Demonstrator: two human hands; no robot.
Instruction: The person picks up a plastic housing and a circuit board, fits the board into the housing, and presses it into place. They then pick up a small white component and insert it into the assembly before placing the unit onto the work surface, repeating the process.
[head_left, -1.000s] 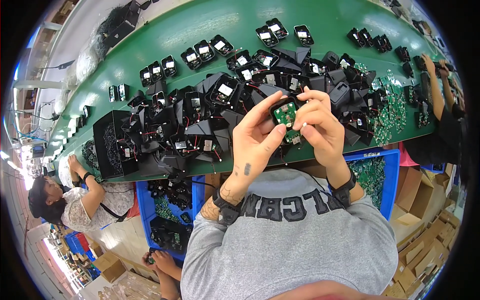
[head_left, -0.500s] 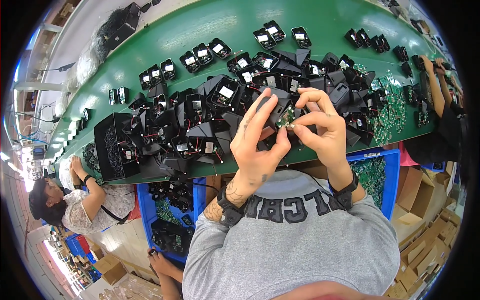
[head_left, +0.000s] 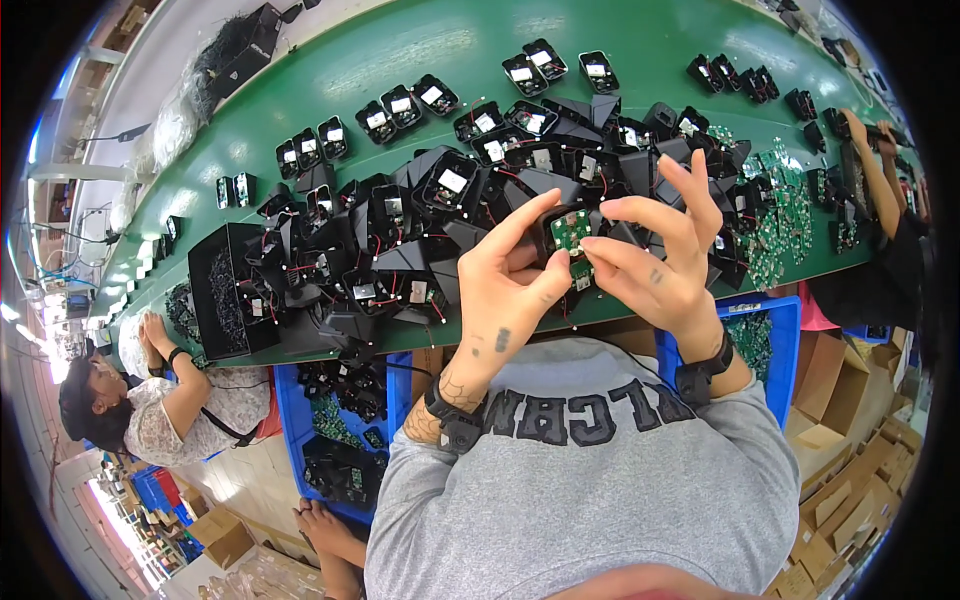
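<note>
Above the heap at the bench's near side, my left hand (head_left: pixel 503 285) is closed around a small black plastic housing, mostly hidden behind its fingers. A green circuit board (head_left: pixel 570 230) stands face-on at the housing, with my left thumb at its lower edge. My right hand (head_left: pixel 665 265) pinches the board's right edge between thumb and index finger, its other fingers raised and spread. More green board shows just below the fingertips; whether it is a separate piece I cannot tell. Behind both hands lie black housings (head_left: pixel 452 182) with white-labelled parts and red wires.
Loose green boards (head_left: pixel 775 225) are piled on the green bench (head_left: pixel 400 50) at right. A black box (head_left: pixel 215 290) of small dark parts stands left. Blue bins (head_left: pixel 785 370) flank me below the bench edge. Co-workers' hands (head_left: pixel 155 340) are at far left, others at far right.
The circuit board has turned up to face me and shows more fully. My right hand has shifted slightly right, its outer fingers lifting and spreading.
</note>
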